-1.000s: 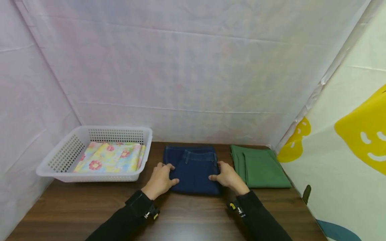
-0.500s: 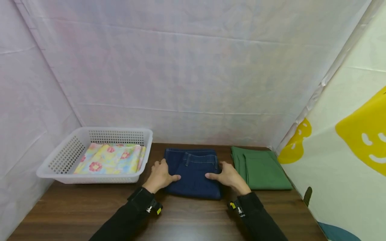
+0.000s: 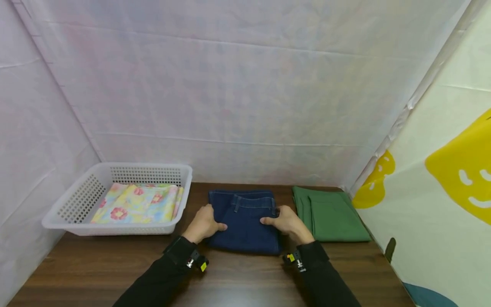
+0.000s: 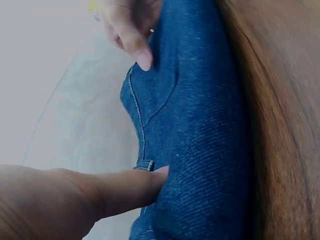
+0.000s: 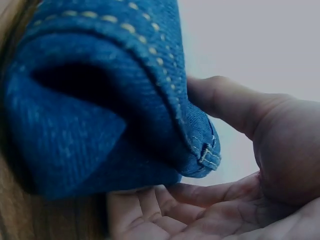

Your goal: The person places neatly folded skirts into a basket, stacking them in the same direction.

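Observation:
A folded pair of dark blue jeans (image 3: 244,232) lies mid-table, waistband and belt loops facing up. My left hand (image 3: 202,224) grips its left side, thumb on top of the denim. On the opposite side my right hand (image 3: 289,223) holds the edge, its thumb also over the top. In the right wrist view, the fingers (image 5: 150,210) sit at the lower side of the fold while the thumb (image 5: 225,102) rests on the upper face. In the left wrist view, the left thumb (image 4: 125,190) presses on the denim (image 4: 205,125); the other left fingers are hidden.
A white plastic basket (image 3: 188,183) at the left holds a folded floral cloth (image 3: 138,202). Close to the right of the jeans lies a folded green garment (image 3: 333,215). The wooden table (image 3: 238,281) meets a pale fabric wall (image 3: 230,106) at the back.
The jeans have shifted slightly toward me. Both thumbs have moved a little over the denim, and the left hand's fingers have gone from the top to the side edge.

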Demonstrator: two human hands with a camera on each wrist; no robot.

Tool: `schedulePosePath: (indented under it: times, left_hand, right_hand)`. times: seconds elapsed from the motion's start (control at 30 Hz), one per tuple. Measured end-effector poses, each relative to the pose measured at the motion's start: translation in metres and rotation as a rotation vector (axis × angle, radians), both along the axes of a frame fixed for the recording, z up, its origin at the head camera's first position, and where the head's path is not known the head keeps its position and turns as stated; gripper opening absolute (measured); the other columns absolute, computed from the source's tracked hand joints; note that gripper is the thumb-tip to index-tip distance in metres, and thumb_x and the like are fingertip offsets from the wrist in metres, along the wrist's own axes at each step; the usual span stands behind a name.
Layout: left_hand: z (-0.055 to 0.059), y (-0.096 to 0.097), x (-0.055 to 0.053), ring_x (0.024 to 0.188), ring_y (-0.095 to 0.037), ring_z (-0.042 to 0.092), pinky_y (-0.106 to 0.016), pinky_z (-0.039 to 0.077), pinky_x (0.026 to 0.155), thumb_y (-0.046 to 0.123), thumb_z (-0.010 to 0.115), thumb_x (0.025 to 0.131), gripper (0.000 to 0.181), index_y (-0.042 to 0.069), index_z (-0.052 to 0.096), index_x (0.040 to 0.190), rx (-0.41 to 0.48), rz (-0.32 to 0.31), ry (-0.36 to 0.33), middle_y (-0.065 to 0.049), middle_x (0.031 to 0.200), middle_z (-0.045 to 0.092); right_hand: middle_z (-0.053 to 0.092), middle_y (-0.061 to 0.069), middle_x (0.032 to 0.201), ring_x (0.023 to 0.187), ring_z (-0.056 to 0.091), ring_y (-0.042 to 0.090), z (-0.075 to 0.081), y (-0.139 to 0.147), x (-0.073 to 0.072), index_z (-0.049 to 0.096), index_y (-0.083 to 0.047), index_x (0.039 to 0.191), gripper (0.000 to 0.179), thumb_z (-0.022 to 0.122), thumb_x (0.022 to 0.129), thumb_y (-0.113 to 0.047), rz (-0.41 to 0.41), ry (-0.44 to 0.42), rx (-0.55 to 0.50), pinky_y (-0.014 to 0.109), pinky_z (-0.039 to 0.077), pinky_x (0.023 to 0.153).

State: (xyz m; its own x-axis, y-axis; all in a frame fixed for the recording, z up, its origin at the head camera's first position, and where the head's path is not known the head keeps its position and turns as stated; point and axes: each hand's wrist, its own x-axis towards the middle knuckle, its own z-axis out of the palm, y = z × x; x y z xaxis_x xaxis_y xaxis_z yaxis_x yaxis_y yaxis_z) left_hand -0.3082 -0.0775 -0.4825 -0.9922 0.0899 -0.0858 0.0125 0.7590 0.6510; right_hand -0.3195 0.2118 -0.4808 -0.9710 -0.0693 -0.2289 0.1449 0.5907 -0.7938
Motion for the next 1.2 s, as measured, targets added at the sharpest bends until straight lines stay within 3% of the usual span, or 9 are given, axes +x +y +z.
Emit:
schedulePosePath:
  times: [0.1, 0.17, 0.23, 0.43, 0.6, 0.77, 0.93, 1.2]
  left_hand:
    - [0.000, -0.001, 0.003, 0.126, -0.047, 0.048, -0.052, 0.046, 0.099, 0.022, 0.087, 0.080, 0.087, -0.016, 0.039, 0.143, 0.093, -0.004, -0.025, -0.034, 0.139, 0.048]
    - [-0.001, -0.001, 0.005, 0.126, -0.047, 0.049, -0.052, 0.047, 0.098, 0.019, 0.088, 0.079, 0.085, -0.015, 0.041, 0.142, 0.146, -0.003, -0.043, -0.033, 0.139, 0.049]
    - [-0.001, -0.002, 0.006, 0.127, -0.047, 0.047, -0.052, 0.046, 0.099, 0.018, 0.087, 0.080, 0.084, -0.014, 0.041, 0.143, 0.180, -0.011, -0.053, -0.032, 0.141, 0.047]
    - [0.000, -0.002, 0.007, 0.129, -0.045, 0.047, -0.051, 0.045, 0.101, 0.018, 0.086, 0.081, 0.081, -0.013, 0.043, 0.142, 0.193, -0.034, -0.059, -0.031, 0.141, 0.049]
    - [-0.001, -0.002, 0.010, 0.128, -0.044, 0.048, -0.050, 0.045, 0.101, 0.018, 0.086, 0.081, 0.079, -0.014, 0.045, 0.140, 0.187, -0.039, -0.058, -0.030, 0.138, 0.051]
    - [-0.002, -0.001, 0.014, 0.125, -0.044, 0.050, -0.050, 0.047, 0.098, 0.017, 0.085, 0.082, 0.077, -0.014, 0.045, 0.140, 0.237, -0.051, -0.074, -0.031, 0.134, 0.054]
    - [-0.001, -0.001, 0.015, 0.122, -0.042, 0.053, -0.049, 0.048, 0.097, 0.018, 0.084, 0.083, 0.074, -0.010, 0.046, 0.140, 0.250, -0.047, -0.074, -0.028, 0.130, 0.056]
    - [0.005, 0.000, 0.014, 0.125, -0.041, 0.051, -0.050, 0.045, 0.100, 0.018, 0.082, 0.086, 0.071, -0.006, 0.045, 0.141, 0.256, -0.087, -0.030, -0.027, 0.134, 0.054]
  right_hand:
    - [0.057, 0.022, 0.126, 0.097, 0.061, 0.031, -0.001, 0.001, 0.001, 0.037, 0.003, 0.150, 0.092, 0.082, 0.084, -0.042, -0.002, -0.008, -0.002, 0.044, 0.052, 0.078]
    - [0.048, 0.024, 0.142, 0.123, 0.051, 0.040, -0.002, 0.002, 0.001, 0.035, 0.004, 0.151, 0.094, 0.083, 0.083, -0.041, 0.002, -0.017, -0.006, 0.052, 0.048, 0.094]
    - [0.045, 0.026, 0.145, 0.130, 0.044, 0.045, -0.002, 0.003, 0.000, 0.034, 0.005, 0.151, 0.096, 0.085, 0.082, -0.040, 0.013, -0.034, -0.025, 0.057, 0.043, 0.100]
    - [0.043, 0.028, 0.145, 0.132, 0.041, 0.047, -0.003, 0.005, -0.001, 0.030, 0.008, 0.151, 0.105, 0.088, 0.077, -0.038, 0.049, -0.074, -0.075, 0.059, 0.041, 0.102]
    - [0.036, 0.029, 0.150, 0.135, 0.037, 0.048, -0.006, 0.006, 0.003, 0.027, 0.008, 0.153, 0.105, 0.086, 0.079, -0.040, 0.068, -0.091, -0.101, 0.059, 0.040, 0.102]
    - [0.043, 0.027, 0.145, 0.123, 0.053, 0.041, -0.010, 0.010, 0.005, 0.024, 0.007, 0.153, 0.098, 0.083, 0.085, -0.032, 0.088, -0.139, -0.232, 0.053, 0.051, 0.092]
    - [0.053, 0.024, 0.137, 0.102, 0.066, 0.031, -0.009, 0.010, 0.005, 0.012, 0.002, 0.158, 0.101, 0.080, 0.089, -0.024, 0.113, -0.166, -0.360, 0.047, 0.057, 0.082]
    - [0.040, 0.028, 0.148, 0.109, 0.064, 0.033, 0.001, 0.014, 0.005, -0.002, -0.008, 0.161, 0.106, 0.077, 0.091, -0.016, 0.135, -0.186, -0.488, 0.051, 0.056, 0.083]
